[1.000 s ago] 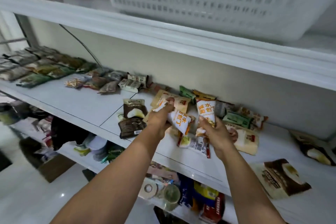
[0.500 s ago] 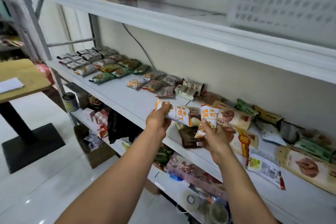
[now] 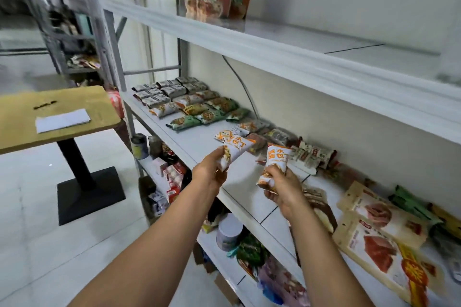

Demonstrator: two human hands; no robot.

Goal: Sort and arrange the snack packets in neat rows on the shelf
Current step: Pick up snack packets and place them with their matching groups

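**Two matching packets in hand, bound for one row**

We see the left hand [image 3: 208, 176] and the right hand [image 3: 283, 190] each gripping one white-and-orange packet at the front of the shelf [image 3: 197, 143]. We judge that they are held up side by side because they match and belong in the same row.

The left fingers [image 3: 215, 160] are curled round the lower end of the left packet [image 3: 238, 148]. Its top points away from them, toward a like packet [image 3: 222, 135] lying flat just beyond the fingertips. The right fingers [image 3: 285, 177] are clamped round the lower half of the right packet [image 3: 277, 157], which stands nearly upright above them. Neither hand is spread.

Well beyond the left fingers lie the sorted rows [image 3: 184, 103], which we take to be the destination. Just past the right fingers sits a loose heap [image 3: 311, 157], and large pouches [image 3: 379, 229] lie beside the right forearm, apparently not yet sorted.
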